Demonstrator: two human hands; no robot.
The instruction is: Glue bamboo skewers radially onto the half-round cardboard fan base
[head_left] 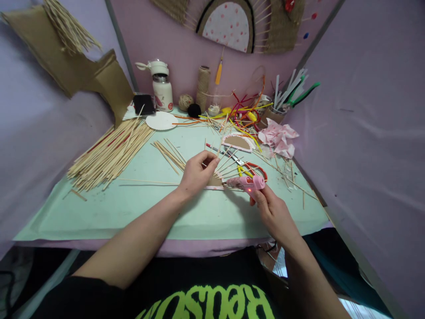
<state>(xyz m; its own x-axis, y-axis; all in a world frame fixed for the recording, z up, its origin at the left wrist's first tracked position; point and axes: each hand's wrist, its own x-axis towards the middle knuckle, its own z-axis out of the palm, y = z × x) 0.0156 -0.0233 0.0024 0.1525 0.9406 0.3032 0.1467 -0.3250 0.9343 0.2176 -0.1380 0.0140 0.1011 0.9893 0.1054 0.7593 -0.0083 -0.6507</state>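
My left hand (196,172) pinches a thin wooden stick (219,156) and presses down on a brown cardboard half-disc (215,180) from which several sticks fan out. My right hand (270,208) grips a pink glue gun (248,182), its nozzle pointing left at the half-disc's lower edge. Both rest on the pale green mat (133,208) near the table's middle.
A big pile of sticks (109,153) lies at the left, a smaller bunch (169,153) near my left hand. Red-handled scissors (252,168), a second half-disc (237,142), pink crumpled paper (278,137), a bottle (162,88), twine spools (203,86) and coloured pipe cleaners (244,113) crowd the back.
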